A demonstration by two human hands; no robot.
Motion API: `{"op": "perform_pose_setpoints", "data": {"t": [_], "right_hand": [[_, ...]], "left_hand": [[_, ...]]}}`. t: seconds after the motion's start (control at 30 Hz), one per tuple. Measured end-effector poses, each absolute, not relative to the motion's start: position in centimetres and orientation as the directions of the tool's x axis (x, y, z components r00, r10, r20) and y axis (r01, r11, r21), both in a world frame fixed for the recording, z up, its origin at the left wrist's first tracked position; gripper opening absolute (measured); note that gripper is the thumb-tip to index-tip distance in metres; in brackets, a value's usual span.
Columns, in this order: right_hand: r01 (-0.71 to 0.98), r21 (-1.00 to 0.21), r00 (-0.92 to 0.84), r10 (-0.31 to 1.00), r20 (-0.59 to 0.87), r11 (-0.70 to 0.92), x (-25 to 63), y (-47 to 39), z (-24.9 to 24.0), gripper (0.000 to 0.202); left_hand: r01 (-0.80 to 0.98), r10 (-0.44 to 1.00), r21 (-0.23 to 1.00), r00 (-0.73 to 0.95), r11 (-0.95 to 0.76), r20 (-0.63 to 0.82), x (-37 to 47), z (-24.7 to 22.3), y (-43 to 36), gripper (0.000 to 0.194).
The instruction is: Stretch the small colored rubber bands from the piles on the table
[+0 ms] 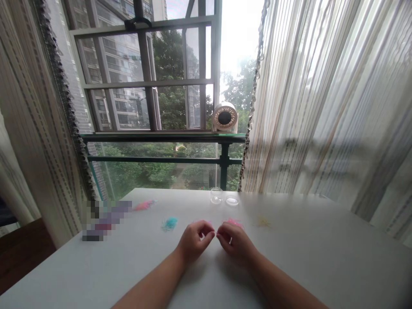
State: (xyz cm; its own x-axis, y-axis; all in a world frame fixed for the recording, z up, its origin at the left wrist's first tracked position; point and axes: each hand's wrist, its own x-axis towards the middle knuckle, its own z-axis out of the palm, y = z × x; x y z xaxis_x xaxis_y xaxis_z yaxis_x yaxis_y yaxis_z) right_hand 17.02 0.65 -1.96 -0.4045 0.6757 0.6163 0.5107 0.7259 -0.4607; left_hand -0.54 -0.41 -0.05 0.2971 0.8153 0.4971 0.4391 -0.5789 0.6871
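Note:
My left hand (pixel 196 240) and my right hand (pixel 236 244) meet over the middle of the white table (pixel 128 274), fingertips almost touching. Each has thumb and fingers pinched together; whatever lies between them is too small to make out. Just behind my right hand is a small pile of bright pink thin strands (pixel 234 222). A paler pink bit (pixel 206 223) shows partly behind my left hand. To the left lies a pile of turquoise strands (pixel 169 223), and to the right a pile of yellow ones (pixel 264 221).
A clear round jar (pixel 216 196) stands at the table's back beside a clear round lid (pixel 232 201). A pink packet (pixel 144 205) lies at the back left, near a pixelated item (pixel 107 221). Behind are a small fan (pixel 225 117), a window and curtains (pixel 309 107).

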Motion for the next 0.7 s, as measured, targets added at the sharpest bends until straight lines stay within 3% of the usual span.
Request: {"op": "perform_pose_setpoints", "data": {"t": [0.43, 0.7], "right_hand": [[0.511, -0.421, -0.456, 0.651, 0.606, 0.750, 16.89, 0.60, -1.86, 0.010], [0.523, -0.419, -0.477, 0.662, 0.578, 0.742, 17.04, 0.40, -1.48, 0.011]], "left_hand": [[0.460, 0.756, 0.601, 0.361, -0.654, 0.546, -0.74, 0.32, -0.61, 0.011], [0.464, 0.784, 0.632, 0.343, -0.620, 0.517, -1.08, 0.01, -0.16, 0.017]]}}
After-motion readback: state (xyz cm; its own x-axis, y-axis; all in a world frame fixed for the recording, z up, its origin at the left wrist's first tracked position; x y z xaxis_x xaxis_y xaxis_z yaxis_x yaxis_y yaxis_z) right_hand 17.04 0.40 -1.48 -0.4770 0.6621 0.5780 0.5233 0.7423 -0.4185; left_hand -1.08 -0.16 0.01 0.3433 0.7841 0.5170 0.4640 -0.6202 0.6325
